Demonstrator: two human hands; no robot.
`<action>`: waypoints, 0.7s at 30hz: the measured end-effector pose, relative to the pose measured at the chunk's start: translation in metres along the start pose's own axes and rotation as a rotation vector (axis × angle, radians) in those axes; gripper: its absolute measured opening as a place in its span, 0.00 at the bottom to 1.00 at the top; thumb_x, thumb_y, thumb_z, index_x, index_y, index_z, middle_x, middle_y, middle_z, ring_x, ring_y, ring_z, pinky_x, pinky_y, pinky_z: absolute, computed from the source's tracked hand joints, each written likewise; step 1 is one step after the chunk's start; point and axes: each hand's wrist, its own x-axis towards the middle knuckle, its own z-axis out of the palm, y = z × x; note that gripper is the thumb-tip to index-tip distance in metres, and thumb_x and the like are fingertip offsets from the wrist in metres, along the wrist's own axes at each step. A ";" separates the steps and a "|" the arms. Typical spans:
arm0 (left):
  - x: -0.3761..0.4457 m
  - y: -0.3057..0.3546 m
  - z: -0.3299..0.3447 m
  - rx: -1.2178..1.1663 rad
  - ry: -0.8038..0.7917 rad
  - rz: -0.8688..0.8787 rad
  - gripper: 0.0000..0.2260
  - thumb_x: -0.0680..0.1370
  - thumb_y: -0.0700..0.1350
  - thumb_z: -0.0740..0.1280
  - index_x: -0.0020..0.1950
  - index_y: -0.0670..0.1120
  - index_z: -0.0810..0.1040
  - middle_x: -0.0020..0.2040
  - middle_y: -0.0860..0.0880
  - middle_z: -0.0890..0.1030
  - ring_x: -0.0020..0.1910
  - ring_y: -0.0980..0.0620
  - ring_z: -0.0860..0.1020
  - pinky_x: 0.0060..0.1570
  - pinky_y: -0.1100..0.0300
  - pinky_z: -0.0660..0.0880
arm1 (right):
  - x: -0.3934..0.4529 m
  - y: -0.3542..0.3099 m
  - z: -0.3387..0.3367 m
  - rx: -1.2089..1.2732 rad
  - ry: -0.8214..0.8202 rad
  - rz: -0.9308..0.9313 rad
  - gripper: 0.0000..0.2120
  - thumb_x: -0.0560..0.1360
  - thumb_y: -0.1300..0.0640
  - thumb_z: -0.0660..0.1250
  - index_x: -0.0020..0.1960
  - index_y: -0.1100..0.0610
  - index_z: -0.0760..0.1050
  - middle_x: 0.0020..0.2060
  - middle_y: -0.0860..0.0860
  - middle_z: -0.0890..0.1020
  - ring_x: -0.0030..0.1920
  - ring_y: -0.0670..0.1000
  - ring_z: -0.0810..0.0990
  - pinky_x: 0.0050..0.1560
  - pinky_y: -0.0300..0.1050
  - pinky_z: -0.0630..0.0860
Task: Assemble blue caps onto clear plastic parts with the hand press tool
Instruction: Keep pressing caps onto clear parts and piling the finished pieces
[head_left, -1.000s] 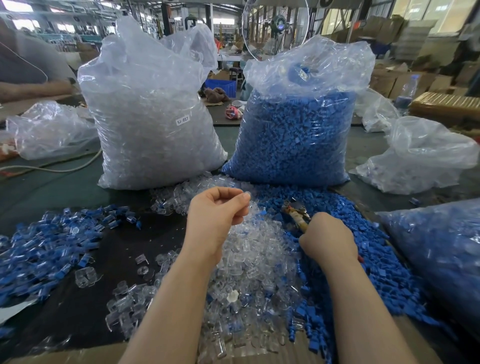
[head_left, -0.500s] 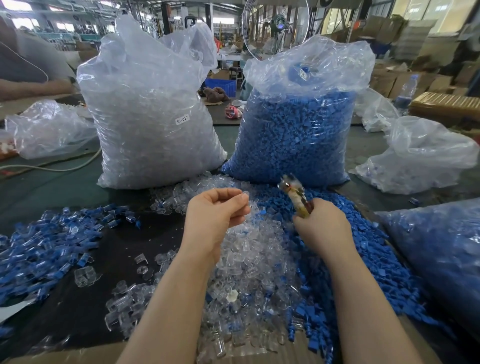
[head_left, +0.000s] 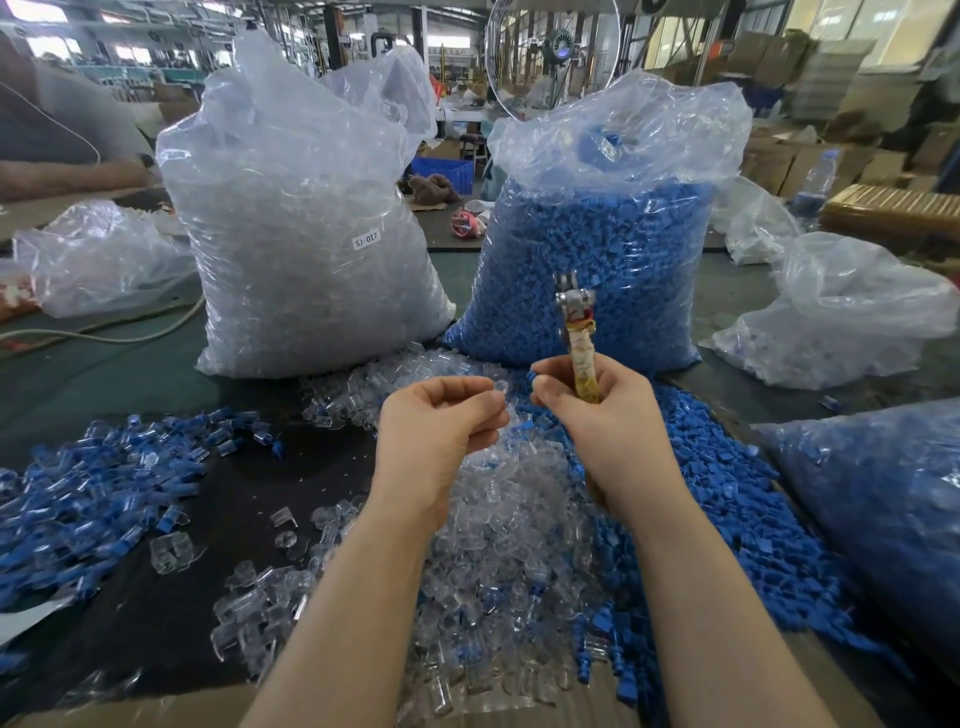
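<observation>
Standing tallest at the back of the table (head_left: 78, 374) were the two sacks, the clear-parts bag (head_left: 306, 249) left of the blue-cap bag (head_left: 597, 260). Before them I saw the loose clear heap (head_left: 493, 519) meeting the spilled blue heap (head_left: 727, 499). My right hand (head_left: 608, 421) had its fingers wrapped round the hand press tool (head_left: 577, 332), held upright, a blue cap (head_left: 532, 376) at its fingertips. My left hand (head_left: 436, 421), curled, pinched a clear plastic part (head_left: 500, 391) just beside that cap.
</observation>
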 end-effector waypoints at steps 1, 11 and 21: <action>0.000 0.000 0.000 0.010 0.012 0.012 0.05 0.72 0.36 0.75 0.46 0.41 0.82 0.35 0.46 0.85 0.37 0.53 0.85 0.35 0.65 0.78 | -0.001 -0.001 0.000 -0.011 -0.005 -0.021 0.04 0.75 0.60 0.72 0.44 0.52 0.81 0.37 0.50 0.84 0.37 0.45 0.80 0.36 0.29 0.75; -0.003 0.002 0.005 0.052 0.066 0.093 0.04 0.73 0.34 0.74 0.46 0.41 0.83 0.34 0.47 0.85 0.35 0.54 0.84 0.35 0.66 0.79 | -0.004 0.006 0.010 -0.079 -0.070 -0.090 0.10 0.77 0.63 0.68 0.45 0.48 0.82 0.24 0.44 0.74 0.23 0.41 0.64 0.24 0.32 0.63; -0.005 0.004 0.009 0.036 0.050 0.100 0.04 0.71 0.35 0.76 0.43 0.42 0.84 0.35 0.46 0.85 0.35 0.53 0.84 0.35 0.66 0.79 | -0.004 0.009 0.015 -0.233 0.068 -0.163 0.08 0.75 0.57 0.71 0.40 0.49 0.75 0.32 0.39 0.79 0.33 0.40 0.75 0.34 0.29 0.70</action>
